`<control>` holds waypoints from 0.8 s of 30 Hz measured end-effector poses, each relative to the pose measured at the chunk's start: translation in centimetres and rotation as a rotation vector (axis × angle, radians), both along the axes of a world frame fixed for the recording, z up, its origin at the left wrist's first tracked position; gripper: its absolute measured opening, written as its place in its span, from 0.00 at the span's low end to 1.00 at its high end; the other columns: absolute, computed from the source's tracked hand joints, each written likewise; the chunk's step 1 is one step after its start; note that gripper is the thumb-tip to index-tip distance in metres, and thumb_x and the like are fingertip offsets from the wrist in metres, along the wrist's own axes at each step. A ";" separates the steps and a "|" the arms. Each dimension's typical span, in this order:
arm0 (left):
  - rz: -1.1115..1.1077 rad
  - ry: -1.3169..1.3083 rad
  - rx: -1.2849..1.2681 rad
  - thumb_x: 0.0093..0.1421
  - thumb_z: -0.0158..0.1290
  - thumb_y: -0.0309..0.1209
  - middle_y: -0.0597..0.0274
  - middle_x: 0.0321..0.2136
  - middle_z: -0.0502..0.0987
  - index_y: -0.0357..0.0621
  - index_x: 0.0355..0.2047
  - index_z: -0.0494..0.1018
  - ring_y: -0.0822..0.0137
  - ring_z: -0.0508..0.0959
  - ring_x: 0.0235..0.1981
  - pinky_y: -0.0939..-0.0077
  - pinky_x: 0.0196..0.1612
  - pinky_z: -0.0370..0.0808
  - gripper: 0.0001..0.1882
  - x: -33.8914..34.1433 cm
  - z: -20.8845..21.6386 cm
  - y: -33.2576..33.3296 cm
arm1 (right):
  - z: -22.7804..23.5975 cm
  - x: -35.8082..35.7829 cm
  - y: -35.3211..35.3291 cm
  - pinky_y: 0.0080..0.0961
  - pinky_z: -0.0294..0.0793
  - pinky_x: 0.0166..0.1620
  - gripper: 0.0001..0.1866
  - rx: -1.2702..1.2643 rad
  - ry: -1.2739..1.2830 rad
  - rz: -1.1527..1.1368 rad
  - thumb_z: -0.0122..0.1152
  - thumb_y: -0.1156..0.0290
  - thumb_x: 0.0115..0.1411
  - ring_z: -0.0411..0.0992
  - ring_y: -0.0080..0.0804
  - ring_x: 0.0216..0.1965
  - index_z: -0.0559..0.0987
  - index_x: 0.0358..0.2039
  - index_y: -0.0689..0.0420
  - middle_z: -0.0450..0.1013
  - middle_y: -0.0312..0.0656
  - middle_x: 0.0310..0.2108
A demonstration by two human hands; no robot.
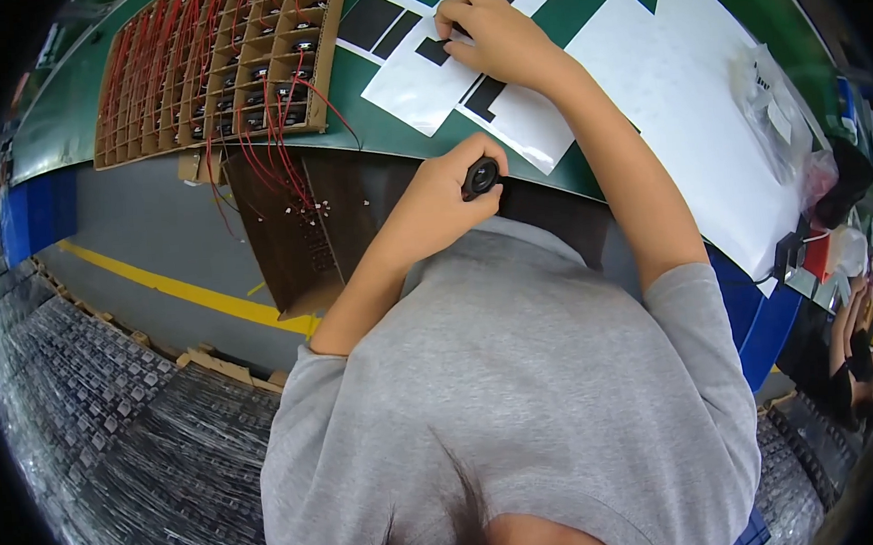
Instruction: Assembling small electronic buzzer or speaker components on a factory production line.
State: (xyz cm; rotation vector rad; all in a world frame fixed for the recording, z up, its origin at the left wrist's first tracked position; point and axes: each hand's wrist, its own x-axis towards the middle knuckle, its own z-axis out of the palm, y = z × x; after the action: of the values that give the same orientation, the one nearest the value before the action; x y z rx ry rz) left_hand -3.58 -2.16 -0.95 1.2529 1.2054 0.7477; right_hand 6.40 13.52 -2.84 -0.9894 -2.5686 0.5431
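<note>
My left hand (444, 200) is closed around a small black oval speaker (482, 177), just off the table's front edge. Its round face points up between thumb and fingers. Farther out, my right hand (502, 37) bends over white backing sheets (407, 91) that carry black rectangular stickers (431, 51). The right fingertips pinch together at a black patch on one sheet; whether a piece is between them is hidden. A divided cardboard box (320, 80) at the far left holds many similar black speakers with red wires.
Red wires (285, 172) with small white connectors hang over the table edge above a brown open carton (285, 252). Large white sheets (681, 108) and a clear plastic bag (772, 112) lie at the right. Stacked plastic-covered trays (115, 412) stand at left; another person (847, 367) is at far right.
</note>
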 end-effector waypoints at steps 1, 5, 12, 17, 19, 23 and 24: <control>0.002 -0.001 0.000 0.46 0.52 0.22 0.71 0.20 0.62 0.42 0.30 0.63 0.82 0.60 0.20 0.89 0.22 0.58 0.12 0.0 0.2 -0.1 | 0.0 -0.1 -0.1 0.26 0.67 0.39 0.09 -0.003 -0.015 -0.005 0.58 0.71 0.46 0.65 0.36 0.37 0.72 0.31 0.53 0.63 0.40 0.33; 0.082 -0.024 -0.019 0.46 0.51 0.22 0.70 0.19 0.61 0.43 0.33 0.60 0.81 0.60 0.20 0.87 0.21 0.58 0.14 0.2 0.5 -0.2 | -0.5 0.2 0.0 0.26 0.67 0.39 0.09 0.055 0.064 0.012 0.57 0.71 0.46 0.65 0.36 0.36 0.71 0.31 0.53 0.63 0.39 0.33; 0.024 0.071 0.057 0.46 0.53 0.23 0.69 0.19 0.62 0.40 0.28 0.62 0.80 0.61 0.21 0.87 0.23 0.59 0.11 -0.3 -0.1 0.3 | -0.1 -0.4 0.0 0.31 0.67 0.37 0.04 0.030 0.012 -0.009 0.52 0.71 0.49 0.65 0.40 0.36 0.70 0.27 0.55 0.64 0.42 0.32; -0.041 -0.169 -0.042 0.51 0.49 0.29 0.63 0.17 0.66 0.39 0.26 0.63 0.78 0.61 0.14 0.86 0.17 0.58 0.08 -0.4 -0.6 0.4 | -1.9 -0.7 0.0 0.29 0.69 0.35 0.05 0.145 -0.019 -0.145 0.49 0.69 0.52 0.67 0.38 0.36 0.69 0.28 0.56 0.66 0.38 0.33; -0.063 -0.293 -0.182 0.54 0.46 0.35 0.61 0.16 0.67 0.39 0.27 0.63 0.77 0.60 0.11 0.85 0.15 0.58 0.11 -0.3 -0.7 0.5 | -2.0 -1.0 -0.3 0.25 0.68 0.34 0.07 0.129 0.069 -0.244 0.50 0.68 0.53 0.67 0.33 0.32 0.70 0.29 0.57 0.68 0.37 0.29; -0.115 -0.764 -0.416 0.56 0.26 0.56 0.56 0.14 0.65 0.41 0.28 0.62 0.75 0.58 0.07 0.84 0.12 0.55 0.29 -0.1 -1.7 0.5 | -0.4 0.9 -0.8 0.17 0.64 0.35 0.13 -0.441 0.509 -0.165 0.51 0.63 0.54 0.63 0.21 0.30 0.72 0.33 0.60 0.69 0.35 0.27; -0.085 -0.941 -0.446 0.56 0.25 0.56 0.58 0.14 0.64 0.44 0.26 0.62 0.75 0.56 0.07 0.83 0.12 0.54 0.28 0.0 -2.0 0.6 | 0.3 1.6 -1.7 0.17 0.63 0.36 0.13 -0.534 0.594 -0.165 0.52 0.64 0.53 0.64 0.21 0.31 0.72 0.32 0.62 0.69 0.36 0.28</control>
State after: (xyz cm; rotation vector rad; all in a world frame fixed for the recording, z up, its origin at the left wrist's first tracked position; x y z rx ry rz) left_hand -3.55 -1.60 -2.92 0.4562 0.4847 0.8063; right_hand 8.00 11.84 -2.55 -0.9891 -1.8299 1.2933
